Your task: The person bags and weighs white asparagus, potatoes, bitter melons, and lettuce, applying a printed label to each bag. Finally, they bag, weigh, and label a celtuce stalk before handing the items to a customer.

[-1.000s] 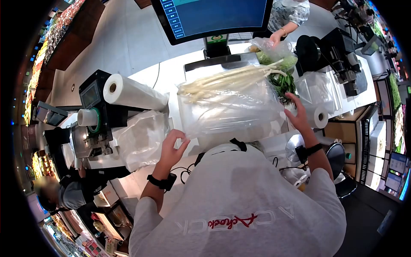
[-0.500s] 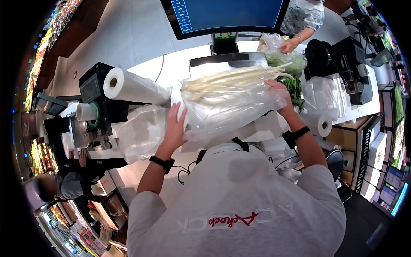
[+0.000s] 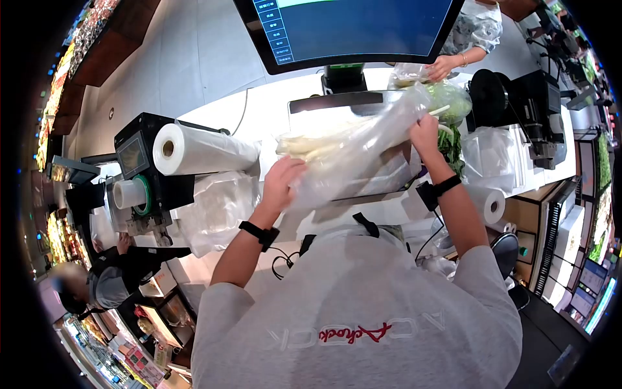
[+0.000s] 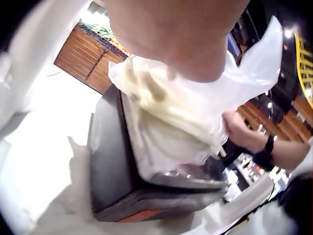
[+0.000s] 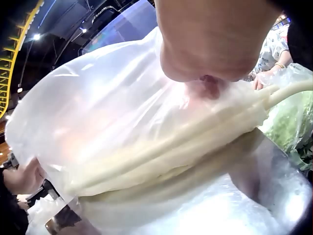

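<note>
A bundle of long pale stalks [image 3: 295,144] lies inside a clear plastic bag [image 3: 353,155], which is lifted and partly folded over them. Beneath it is a weighing scale [image 4: 105,161] with a shiny metal tray. My right hand [image 3: 425,137] grips the bag's plastic near the right end of the stalks, their tips poking out beyond it. At the left end, my left hand [image 3: 282,184] holds the bag with curled fingers, slightly blurred. In the right wrist view the film stretches between the two hands over the stalks [image 5: 161,166].
On the left stand a roll of plastic bags [image 3: 210,150] and a tape machine [image 3: 133,165]. Dark leafy greens [image 3: 452,149] and a bagged pale green vegetable [image 3: 457,102] lie at right. Across the counter, another person's hand [image 3: 443,67] touches that bag. A monitor [image 3: 356,29] stands at the back.
Both hands were apart from the bag, then came onto its two ends. Now the right hand has raised the bag's plastic, and the film is drawn up and away from me over the stalks.
</note>
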Demonstrator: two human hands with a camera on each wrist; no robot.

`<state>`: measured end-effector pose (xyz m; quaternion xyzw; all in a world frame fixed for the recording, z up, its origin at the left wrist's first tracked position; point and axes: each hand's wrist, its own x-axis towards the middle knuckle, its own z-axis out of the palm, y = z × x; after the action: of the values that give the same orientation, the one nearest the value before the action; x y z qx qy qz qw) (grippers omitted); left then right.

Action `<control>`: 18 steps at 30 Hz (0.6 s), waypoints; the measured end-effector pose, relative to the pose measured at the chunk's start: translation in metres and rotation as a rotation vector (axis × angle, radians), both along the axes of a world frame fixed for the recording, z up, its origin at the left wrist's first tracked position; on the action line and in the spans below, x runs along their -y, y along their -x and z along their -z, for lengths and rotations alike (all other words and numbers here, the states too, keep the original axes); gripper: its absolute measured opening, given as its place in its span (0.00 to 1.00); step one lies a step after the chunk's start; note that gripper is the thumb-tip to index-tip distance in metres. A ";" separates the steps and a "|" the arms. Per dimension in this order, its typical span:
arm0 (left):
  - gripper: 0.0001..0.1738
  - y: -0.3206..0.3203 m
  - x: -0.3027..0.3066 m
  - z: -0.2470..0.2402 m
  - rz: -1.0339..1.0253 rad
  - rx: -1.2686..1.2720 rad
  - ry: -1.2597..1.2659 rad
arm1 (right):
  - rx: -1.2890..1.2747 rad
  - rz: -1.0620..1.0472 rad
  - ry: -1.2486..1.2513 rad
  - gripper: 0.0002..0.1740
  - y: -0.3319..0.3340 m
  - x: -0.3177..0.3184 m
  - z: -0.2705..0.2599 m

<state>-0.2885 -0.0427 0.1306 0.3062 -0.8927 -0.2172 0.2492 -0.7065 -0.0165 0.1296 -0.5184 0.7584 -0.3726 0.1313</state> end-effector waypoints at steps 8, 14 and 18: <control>0.10 0.048 0.070 -0.036 -0.897 -0.010 -0.850 | -0.437 0.105 -0.318 0.20 -0.003 0.034 -0.005; 0.10 0.026 0.081 -0.006 -0.998 0.064 -0.282 | -0.490 0.152 -0.400 0.22 0.005 0.041 0.007; 0.19 0.045 0.042 -0.026 -0.532 -0.111 0.122 | -0.481 0.156 -0.423 0.24 0.005 0.043 0.000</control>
<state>-0.3337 -0.0852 0.1562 0.5020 -0.7774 -0.1061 0.3640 -0.7114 -0.0595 0.1297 -0.4932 0.8656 -0.0830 0.0244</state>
